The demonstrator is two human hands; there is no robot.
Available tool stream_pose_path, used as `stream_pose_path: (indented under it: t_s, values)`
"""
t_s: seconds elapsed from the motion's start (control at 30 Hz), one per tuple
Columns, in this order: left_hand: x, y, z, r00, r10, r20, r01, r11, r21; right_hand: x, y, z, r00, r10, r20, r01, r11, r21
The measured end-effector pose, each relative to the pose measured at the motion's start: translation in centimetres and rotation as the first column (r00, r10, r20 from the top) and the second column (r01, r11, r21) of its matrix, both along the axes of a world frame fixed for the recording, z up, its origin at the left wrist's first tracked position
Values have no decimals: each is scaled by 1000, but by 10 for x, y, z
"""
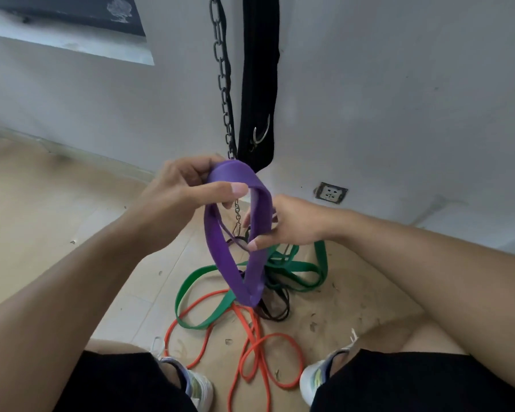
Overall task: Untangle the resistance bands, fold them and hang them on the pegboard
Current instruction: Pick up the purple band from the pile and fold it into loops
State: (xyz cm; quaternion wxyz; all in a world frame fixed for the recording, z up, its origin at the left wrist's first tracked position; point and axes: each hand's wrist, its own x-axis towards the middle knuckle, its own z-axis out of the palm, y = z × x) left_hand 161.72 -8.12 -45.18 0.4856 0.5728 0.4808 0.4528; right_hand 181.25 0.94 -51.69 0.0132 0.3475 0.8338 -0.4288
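Left hand point(179, 188) grips the top of a wide purple rubber band loop point(238, 233); right hand point(292, 224) pinches its side; green point(295, 267), orange point(250, 346) and black point(275, 307) bands lie tangled on the floor point(57, 203) beneath.

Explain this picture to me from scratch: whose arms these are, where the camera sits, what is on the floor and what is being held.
There is no machine here. A person wears a camera on the head, so you look down along their own arms. The left hand pinches the top of a wide purple band, and the right hand grips its other side; the loop hangs between them. On the tan floor below lie a green band, an orange band and a thin black band, still tangled. A chain and a black strap hang against the wall. The person's shoes show at the bottom.
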Motion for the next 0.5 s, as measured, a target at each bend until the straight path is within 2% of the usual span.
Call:
stream_pose_path:
  t_s: [0.1, 0.2, 0.27, 0.4, 0.47, 0.5]
  values:
    - [-8, 1, 2, 999, 47, 21, -47, 999, -7, 0, 7, -8, 999, 23, 45, -22, 999, -31]
    - [-22, 3, 1, 992, 121, -35, -123, 990, -64, 6, 16, 0, 996, 10, 89, -8, 1000, -18]
    - [-32, 7, -3, 967, 208, -149, -226, 967, -116, 14, 24, 10, 995, -31, 96, 34, 999, -26]
    - [-48, 12, -22, 829, 356, -433, -475, 855, -207, 26, 30, 27, 989, -144, -8, 143, 985, -95]
    - [-47, 11, -27, 778, 356, -517, -518, 829, -210, 26, 27, 34, 978, -196, -68, 189, 978, -91]
    - [-43, 10, -27, 762, 328, -558, -497, 849, -180, 24, 25, 37, 975, -207, -86, 200, 977, -79]
